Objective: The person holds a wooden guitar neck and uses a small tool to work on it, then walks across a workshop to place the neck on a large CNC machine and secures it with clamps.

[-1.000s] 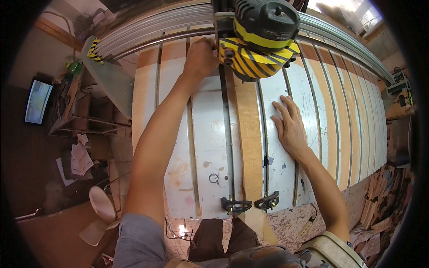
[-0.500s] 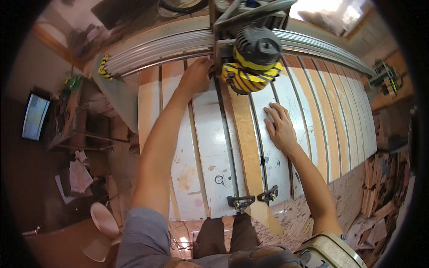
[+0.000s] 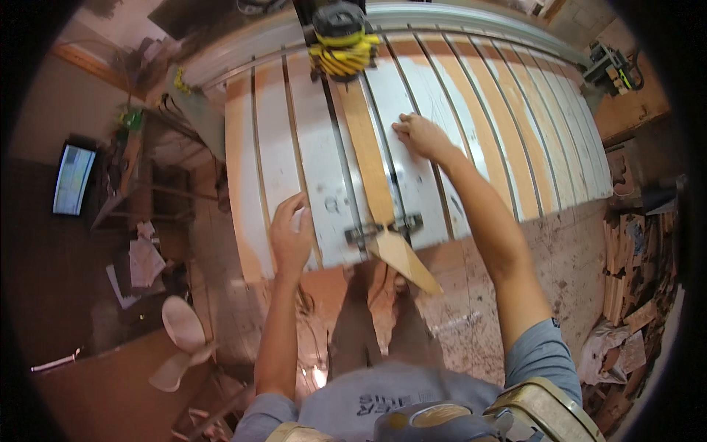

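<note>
A long wooden board (image 3: pixel 368 158) lies lengthwise on the slotted white worktable (image 3: pixel 324 169). Over its far end stands a router spindle (image 3: pixel 342 44) with a black body and a yellow-and-black striped collar. Two black clamps (image 3: pixel 361 235) (image 3: pixel 409 223) flank the near end, where the wood narrows and a pointed blade-like part (image 3: pixel 406 264) juts past the table edge. My left hand (image 3: pixel 291 236) is by the front left of the table, thumb and fingers apart, holding nothing. To the right of the board my right hand (image 3: pixel 423 138) is over the tabletop, its fingers curled together; anything in them is hidden.
A metal gantry rail (image 3: pixel 471 28) spans the far side of the table. On the left are a lit monitor (image 3: pixel 74 179) and a pale chair (image 3: pixel 183 324). Wood offcuts (image 3: pixel 622 258) are stacked at the right. Debris is scattered on the floor.
My left hand has left the spindle's mount and come back to the table's near left. My right hand's fingers have curled from spread. The view has shifted, so the table sits higher.
</note>
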A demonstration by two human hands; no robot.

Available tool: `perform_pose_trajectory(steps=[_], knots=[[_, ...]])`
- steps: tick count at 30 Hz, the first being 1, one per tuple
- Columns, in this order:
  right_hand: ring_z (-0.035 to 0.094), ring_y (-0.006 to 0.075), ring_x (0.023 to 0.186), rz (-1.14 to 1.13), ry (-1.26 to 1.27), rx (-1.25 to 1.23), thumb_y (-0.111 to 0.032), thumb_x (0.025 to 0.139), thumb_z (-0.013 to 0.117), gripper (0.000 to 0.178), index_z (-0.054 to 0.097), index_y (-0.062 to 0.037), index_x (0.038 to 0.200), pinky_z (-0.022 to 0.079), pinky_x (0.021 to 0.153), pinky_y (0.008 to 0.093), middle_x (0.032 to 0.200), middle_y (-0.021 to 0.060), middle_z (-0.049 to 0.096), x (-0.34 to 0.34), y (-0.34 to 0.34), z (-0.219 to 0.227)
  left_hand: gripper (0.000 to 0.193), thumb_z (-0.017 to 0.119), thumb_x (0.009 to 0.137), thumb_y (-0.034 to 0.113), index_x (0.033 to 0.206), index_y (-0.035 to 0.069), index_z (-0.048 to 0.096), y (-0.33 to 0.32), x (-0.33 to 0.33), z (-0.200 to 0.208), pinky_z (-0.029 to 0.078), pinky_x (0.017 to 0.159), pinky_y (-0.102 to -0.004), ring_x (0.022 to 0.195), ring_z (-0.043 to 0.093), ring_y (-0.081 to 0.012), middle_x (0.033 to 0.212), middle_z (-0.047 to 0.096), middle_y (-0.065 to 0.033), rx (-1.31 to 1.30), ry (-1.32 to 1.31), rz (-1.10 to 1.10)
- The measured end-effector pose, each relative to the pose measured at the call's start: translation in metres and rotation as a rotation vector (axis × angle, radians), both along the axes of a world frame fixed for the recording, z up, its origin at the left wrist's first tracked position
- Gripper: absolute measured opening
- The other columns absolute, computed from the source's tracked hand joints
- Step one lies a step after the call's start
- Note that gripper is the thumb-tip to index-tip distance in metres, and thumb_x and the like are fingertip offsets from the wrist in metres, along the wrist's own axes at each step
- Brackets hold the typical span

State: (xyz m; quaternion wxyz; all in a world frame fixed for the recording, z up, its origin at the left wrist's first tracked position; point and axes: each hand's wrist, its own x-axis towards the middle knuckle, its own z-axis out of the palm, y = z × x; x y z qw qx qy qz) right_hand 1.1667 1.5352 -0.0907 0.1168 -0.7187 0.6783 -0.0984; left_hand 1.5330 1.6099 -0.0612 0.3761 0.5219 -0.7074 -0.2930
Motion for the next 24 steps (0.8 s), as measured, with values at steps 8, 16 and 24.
perform_pose_trajectory(steps=[8,16,24], knots=[[0.069,0.0184,0.096,-0.441,-0.942,-0.15,-0.028,0.099,0.063,0.036,0.071,0.0005,0.12,0.055,0.082,0.0314,0.106,0.0133,0.075,-0.024,0.229,0.028,0.025,0.064,0.1,0.017,0.117,-0.001,0.07,0.234,0.064,-0.029,0.052,0.086,-0.0303,0.097,0.068,-0.0175,0.107,0.072,-0.011,0.427,0.122,0.373],[0.066,0.0123,0.079,-0.563,-1.203,0.407,-0.031,0.102,0.061,0.032,0.072,-0.0014,0.106,0.054,0.07,0.0279,0.092,0.006,0.072,0.036,0.394,-0.023,0.037,0.064,0.1,0.032,0.115,-0.001,0.07,0.275,0.008,-0.055,0.053,0.078,-0.0296,0.084,0.07,-0.0168,0.098,0.074,-0.0092,0.596,0.156,0.092],[0.067,0.0154,0.079,-0.485,-1.181,0.547,-0.032,0.101,0.064,0.032,0.071,-0.0015,0.107,0.055,0.072,0.029,0.094,0.0081,0.072,0.028,0.392,-0.041,0.04,0.061,0.093,0.034,0.103,-0.002,0.074,0.354,0.118,-0.165,0.053,0.082,-0.0395,0.093,0.071,-0.0291,0.095,0.074,-0.018,0.722,-0.37,0.227]])
